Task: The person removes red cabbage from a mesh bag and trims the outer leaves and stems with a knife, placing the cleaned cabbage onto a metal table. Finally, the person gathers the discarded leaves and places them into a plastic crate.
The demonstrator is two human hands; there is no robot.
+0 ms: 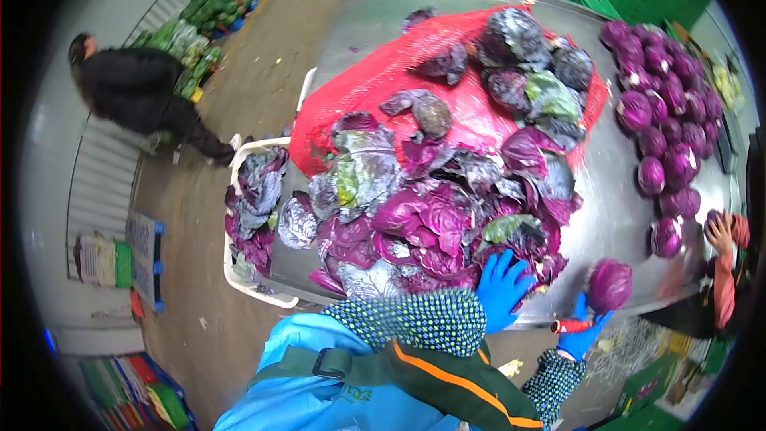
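Observation:
My left hand (501, 291), in a blue glove, lies with fingers spread on the edge of a heap of loose purple cabbage leaves (423, 227). In my gloved right hand (580, 342) is a red-handled tool (565, 326); its working end cannot be made out. A trimmed red cabbage (609, 285) sits at the table's near edge, right against the fingers of that hand. Behind the leaf heap, several untrimmed red cabbages (511, 38) rest on a red mesh sack (371, 72).
Trimmed cabbages (670, 112) are piled along the right of the metal table (614, 203). A white crate (231, 259) of leaves stands left. Another person's hands (720, 231) hold a cabbage at right. Someone in black (132, 84) is on the floor at left, near green vegetables (223, 4).

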